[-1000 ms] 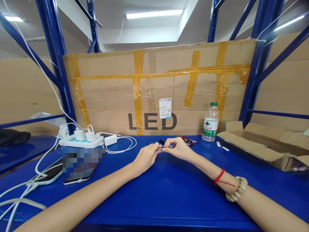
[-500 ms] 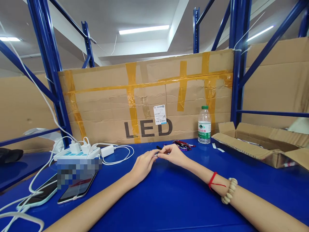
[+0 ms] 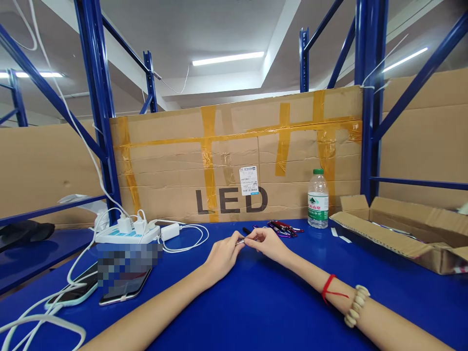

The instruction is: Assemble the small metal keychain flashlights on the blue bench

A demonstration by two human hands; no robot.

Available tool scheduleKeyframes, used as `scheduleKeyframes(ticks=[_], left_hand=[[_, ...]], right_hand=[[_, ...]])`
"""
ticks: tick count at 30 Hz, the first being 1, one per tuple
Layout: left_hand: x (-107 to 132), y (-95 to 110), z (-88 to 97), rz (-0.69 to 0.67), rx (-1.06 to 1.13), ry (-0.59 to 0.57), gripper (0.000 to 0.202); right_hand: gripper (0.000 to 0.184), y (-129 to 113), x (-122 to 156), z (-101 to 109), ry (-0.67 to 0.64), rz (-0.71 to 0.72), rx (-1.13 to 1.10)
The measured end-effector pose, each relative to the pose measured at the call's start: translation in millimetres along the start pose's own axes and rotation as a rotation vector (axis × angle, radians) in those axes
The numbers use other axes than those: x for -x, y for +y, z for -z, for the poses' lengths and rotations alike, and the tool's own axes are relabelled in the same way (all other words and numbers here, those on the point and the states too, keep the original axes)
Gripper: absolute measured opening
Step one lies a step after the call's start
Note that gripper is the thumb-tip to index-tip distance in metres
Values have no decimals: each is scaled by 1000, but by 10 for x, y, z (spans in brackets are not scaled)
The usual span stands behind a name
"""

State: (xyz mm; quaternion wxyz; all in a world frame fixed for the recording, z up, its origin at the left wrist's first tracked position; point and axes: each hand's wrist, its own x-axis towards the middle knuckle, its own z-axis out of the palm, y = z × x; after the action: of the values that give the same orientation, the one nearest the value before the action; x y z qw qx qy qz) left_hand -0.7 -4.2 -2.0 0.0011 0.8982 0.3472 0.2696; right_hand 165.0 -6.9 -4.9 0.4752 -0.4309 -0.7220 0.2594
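Observation:
Over the middle of the blue tabletop (image 3: 237, 302), my left hand (image 3: 223, 253) and my right hand (image 3: 268, 243) meet fingertip to fingertip. Between them is a slim silvery pen (image 3: 240, 242), mostly covered by the fingers. My left hand pinches one end of it, while the right thumb and fingers are closed at the other. A black pen-like piece (image 3: 246, 230) lies just behind the fingertips. Several pens (image 3: 283, 227), dark, red and purple, lie in a loose pile beyond my right hand.
A water bottle (image 3: 318, 200) and an open cardboard box (image 3: 387, 234) stand at the right. On the left are a white power strip (image 3: 127, 236), a white adapter (image 3: 170, 231), tangled cables (image 3: 69, 292) and two phones (image 3: 127, 287). A taped cardboard sheet (image 3: 175, 170) closes the back.
The whole view has shifted, so the scene sits further right and mostly lower. My left fingers are more bent around the pen than before; both hands stay together.

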Motion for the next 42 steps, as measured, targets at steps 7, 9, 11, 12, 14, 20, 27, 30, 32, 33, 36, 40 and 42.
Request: scheduleKeyframes(ticks=[7,9,11,12,14,20,27,30,32,33,36,40,42], left_hand=[[6,-12,-8,18,-1,-7,15],[3,-11,-7,22,2,-7,16],[-2,-12,-7,28,9,-11,16],[-6,-13,-9,37,17,-17,16],[-14,-16,-12,63,36,-28,17],[-27,-14,-12,123,80,-27,19],[-24,-21,-32,110,70,-11,17],[-24,-21,-42,99,40,-4,16],[-24,-18,-44,90,22,1,16],[-23,-16,-44,88,15,3,16],[-20,-15,-42,83,9,3,15],[-21,-24,-49,72,17,7,15],[-23,-30,-54,71,20,7,16]], right_hand=[[29,34,-7,1,33,12,78],[30,39,0,0,25,24,80],[31,38,7,-8,27,28,76],[33,36,8,-14,27,17,70],[39,33,3,-18,18,-20,40],[40,85,-56,141,176,-76,156],[21,108,-6,381,291,-118,806],[25,95,16,357,189,-144,930],[26,87,21,320,139,-127,981],[25,82,21,300,123,-119,1001],[21,70,18,251,104,-116,1031],[21,65,17,223,89,-126,1029],[20,64,19,220,81,-132,1020]])
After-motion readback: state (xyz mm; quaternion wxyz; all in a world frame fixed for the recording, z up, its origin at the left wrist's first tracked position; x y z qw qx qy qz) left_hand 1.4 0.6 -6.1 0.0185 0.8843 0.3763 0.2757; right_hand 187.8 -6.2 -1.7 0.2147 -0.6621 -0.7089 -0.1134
